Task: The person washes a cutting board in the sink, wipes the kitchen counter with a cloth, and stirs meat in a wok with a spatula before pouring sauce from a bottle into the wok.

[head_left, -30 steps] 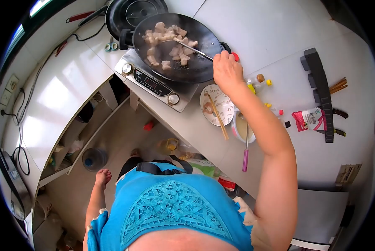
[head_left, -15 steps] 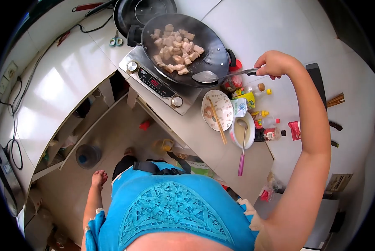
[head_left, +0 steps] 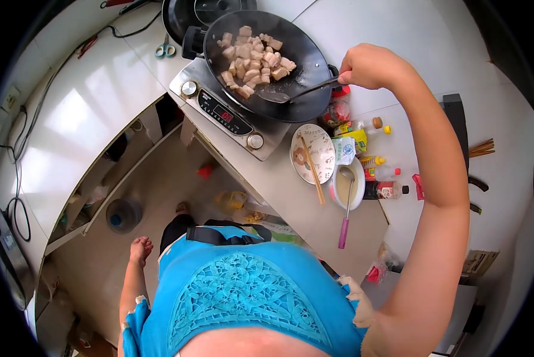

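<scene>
Evidently, I was viewing a stir-frying step, or so I judged it: by the head camera, the right hand [head_left: 365, 66] gripped the handle of a spatula [head_left: 277, 97], fingers wrapped round it, with the blade low inside the wok [head_left: 308, 59]. The meat pieces [head_left: 255, 62] lay heaped toward the wok's far side, the blade just beside their near edge; contact between the two I could not confirm. The wok stood on an induction cooker [head_left: 224, 114]. The left hand [head_left: 141, 250] hung beside the body, well apart, its fingers curled to a degree I could not tell, nothing visible in them. In my judgement, the next move called for sliding the blade beneath the heap and turning it, forearm clear of the rim.
</scene>
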Available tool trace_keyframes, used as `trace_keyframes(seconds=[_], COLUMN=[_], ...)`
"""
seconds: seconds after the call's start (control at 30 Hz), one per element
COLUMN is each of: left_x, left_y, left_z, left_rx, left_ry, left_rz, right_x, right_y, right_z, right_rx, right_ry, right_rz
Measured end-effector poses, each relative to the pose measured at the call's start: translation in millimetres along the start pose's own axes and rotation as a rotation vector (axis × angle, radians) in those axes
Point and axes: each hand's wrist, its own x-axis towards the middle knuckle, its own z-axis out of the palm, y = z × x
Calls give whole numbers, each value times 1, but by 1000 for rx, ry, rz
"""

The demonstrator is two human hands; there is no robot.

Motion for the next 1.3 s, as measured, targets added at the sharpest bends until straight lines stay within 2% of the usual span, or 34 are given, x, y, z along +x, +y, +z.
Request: trace_keyframes(seconds=[0.1, 0.13, 0.23, 0.4, 0.5, 0.53, 0.63, 0.67, 0.77, 0.87, 0.97, 1.03, 1.13, 1.23, 1.3], left_x=[-1, -5, -11, -1, -2, -5, -7, 3, -2, -10, 14, -6, -8, -4, -8], left_y=[12, 14, 5, 6, -8, -4, 9, 3, -1, 14, -5, 7, 11, 3, 7], left_z=[3, 4, -1, 2, -4, 0, 9, 4, 3, 15, 4, 13, 15, 7, 10], left_rx=[9, -8, -22, -33, -61, -47, -45, -62, -73, -42, -115, -69, -46, -100, -74], left_ry=[15, 10, -1, 6, -5, -1, 23, 6, 4, 22, -52, -11, 15, -3, 19], left_rz=[-5, 12, 15, 6, 0, -10, -5, 15, 9, -2, 55, 24, 0, 18, 6], right_x=[14, 10, 7, 21, 17, 18, 15, 10, 13, 3, 5, 10, 1, -1, 8], right_y=[-9, -5, 2, 7, 8, 2, 7, 12, 12, 7, 5, 1, 0, 2, -2], right_z=[7, 3, -9, 3, 0, -1, 11, 6, 7, 7, 13, 18, 13, 11, 25], right_rx=[-5, -4, 131, 16, 127, 68, 135, 97, 132, 92, 61, 51, -17, 49, 83], right_ry=[97, 81, -84, 11, -48, -50, 80, -10, -50, -26, -17, 11, 5, -84, 5], right_rz=[-23, -57, 25, -80, -12, 4, -96, -86, -21, -45, -70, -37, -131, -78, -34])
